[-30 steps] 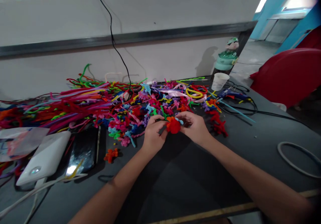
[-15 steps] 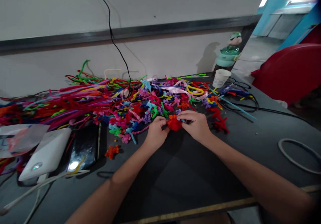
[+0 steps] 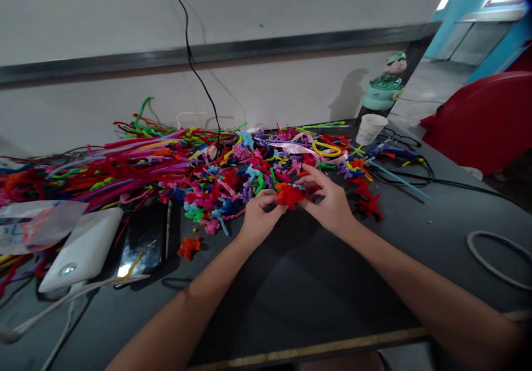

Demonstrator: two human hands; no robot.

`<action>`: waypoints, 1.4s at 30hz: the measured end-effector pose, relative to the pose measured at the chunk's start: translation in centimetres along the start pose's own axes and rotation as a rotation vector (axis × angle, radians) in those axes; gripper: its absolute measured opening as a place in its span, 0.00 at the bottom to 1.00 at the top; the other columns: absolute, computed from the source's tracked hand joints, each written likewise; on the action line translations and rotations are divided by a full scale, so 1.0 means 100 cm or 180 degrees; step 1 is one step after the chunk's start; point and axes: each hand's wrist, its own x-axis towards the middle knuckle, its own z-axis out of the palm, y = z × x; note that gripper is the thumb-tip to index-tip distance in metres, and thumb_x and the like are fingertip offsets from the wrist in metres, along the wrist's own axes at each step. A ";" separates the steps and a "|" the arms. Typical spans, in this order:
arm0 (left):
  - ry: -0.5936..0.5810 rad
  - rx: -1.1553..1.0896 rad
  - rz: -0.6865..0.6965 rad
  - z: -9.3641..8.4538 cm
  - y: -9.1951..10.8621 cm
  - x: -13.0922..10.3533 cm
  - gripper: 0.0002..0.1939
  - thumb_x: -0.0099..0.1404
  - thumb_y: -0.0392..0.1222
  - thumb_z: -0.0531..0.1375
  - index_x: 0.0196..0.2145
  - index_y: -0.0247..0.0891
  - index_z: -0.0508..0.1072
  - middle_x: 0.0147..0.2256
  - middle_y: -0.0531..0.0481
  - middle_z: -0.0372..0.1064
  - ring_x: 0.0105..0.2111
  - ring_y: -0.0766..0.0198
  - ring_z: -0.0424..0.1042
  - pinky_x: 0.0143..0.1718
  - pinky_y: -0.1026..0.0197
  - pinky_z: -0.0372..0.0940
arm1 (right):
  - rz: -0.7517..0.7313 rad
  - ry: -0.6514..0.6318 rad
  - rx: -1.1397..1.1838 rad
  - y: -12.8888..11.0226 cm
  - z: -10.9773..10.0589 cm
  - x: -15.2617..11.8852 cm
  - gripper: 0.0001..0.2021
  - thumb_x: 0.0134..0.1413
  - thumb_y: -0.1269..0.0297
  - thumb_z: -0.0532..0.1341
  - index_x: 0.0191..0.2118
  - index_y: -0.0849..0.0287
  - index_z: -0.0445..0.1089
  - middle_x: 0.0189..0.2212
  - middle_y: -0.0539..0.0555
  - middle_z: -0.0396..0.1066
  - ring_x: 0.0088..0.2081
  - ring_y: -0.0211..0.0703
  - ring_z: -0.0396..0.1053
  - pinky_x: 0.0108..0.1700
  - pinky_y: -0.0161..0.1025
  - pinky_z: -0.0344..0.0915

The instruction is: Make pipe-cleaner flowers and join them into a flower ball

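A red and orange pipe-cleaner flower (image 3: 290, 195) is pinched between the thumb and fingers of my left hand (image 3: 261, 216), just above the dark table. On its other side is my right hand (image 3: 330, 205), fingers spread and lifted away, thumb close to the petals; whether the thumb touches them I cannot tell. Behind both hands lies a heap of small pipe-cleaner pieces (image 3: 233, 185) in many colours. Loose red pieces (image 3: 368, 200) lie right of my right hand, and a single orange piece (image 3: 189, 247) rests to the left.
Long pipe cleaners (image 3: 137, 160) are piled at the back left. Nearer are a white power bank (image 3: 85, 249) with a cable and a black phone (image 3: 143, 238). To the right stand a paper cup (image 3: 369, 129), a green figure bottle (image 3: 384, 86), a blue glue gun (image 3: 393, 150) and a red chair (image 3: 482, 122).
My right hand's fingers have opened and lifted off the flower, which had been between both hands. My left hand still holds it, now turned slightly. The view has shifted a little.
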 end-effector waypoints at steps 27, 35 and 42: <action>0.0151 0.0413 0.1145 0.000 0.006 -0.004 0.09 0.60 0.35 0.56 0.24 0.39 0.73 0.24 0.49 0.70 0.35 0.61 0.66 0.38 0.59 0.64 | -0.0442 -0.0493 0.0593 -0.006 0.006 -0.004 0.08 0.49 0.62 0.64 0.27 0.60 0.76 0.21 0.50 0.64 0.24 0.35 0.60 0.25 0.34 0.56; 0.0375 0.0500 0.1159 -0.002 0.004 -0.004 0.07 0.60 0.39 0.58 0.25 0.41 0.73 0.25 0.49 0.70 0.36 0.60 0.67 0.39 0.57 0.63 | -0.0670 -0.0666 0.0488 -0.007 0.001 -0.004 0.09 0.52 0.60 0.61 0.28 0.57 0.76 0.29 0.53 0.68 0.29 0.38 0.65 0.31 0.36 0.63; 0.0317 0.0719 0.0773 0.001 0.010 -0.005 0.05 0.57 0.36 0.58 0.24 0.38 0.70 0.26 0.50 0.67 0.33 0.63 0.66 0.35 0.61 0.63 | -0.0045 -0.0517 0.1005 -0.001 0.010 -0.001 0.08 0.46 0.58 0.64 0.29 0.56 0.76 0.40 0.56 0.69 0.40 0.43 0.68 0.44 0.41 0.65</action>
